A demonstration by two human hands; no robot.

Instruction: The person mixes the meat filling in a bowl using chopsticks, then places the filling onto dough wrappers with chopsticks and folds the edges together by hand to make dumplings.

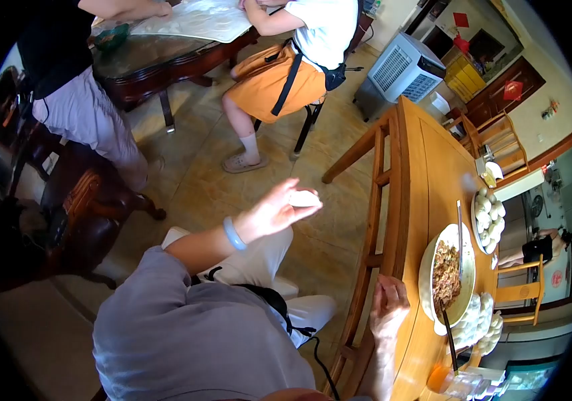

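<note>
My left hand point(278, 211), with a pale bangle point(234, 234) on its wrist, is raised over my lap. Its fingers and thumb are closed around a small white piece of dough point(305, 199). My right hand point(389, 307) is at the edge of the wooden table point(426, 167), its fingers curled in; whether anything is inside them is hidden. Just beyond it stands a cream bowl point(426, 284) of minced filling point(446, 274). One pair of chopsticks point(460, 240) leans in the bowl, and a dark stick point(450, 341) juts out toward me.
Behind the bowl is a plate of white dumplings point(488, 217), with more wrapped dumplings point(473, 321) nearer me. A clear container point(463, 382) stands at the near end. Two people work at a dark table point(159, 63) with a white sheet. An air cooler point(403, 67) stands beyond.
</note>
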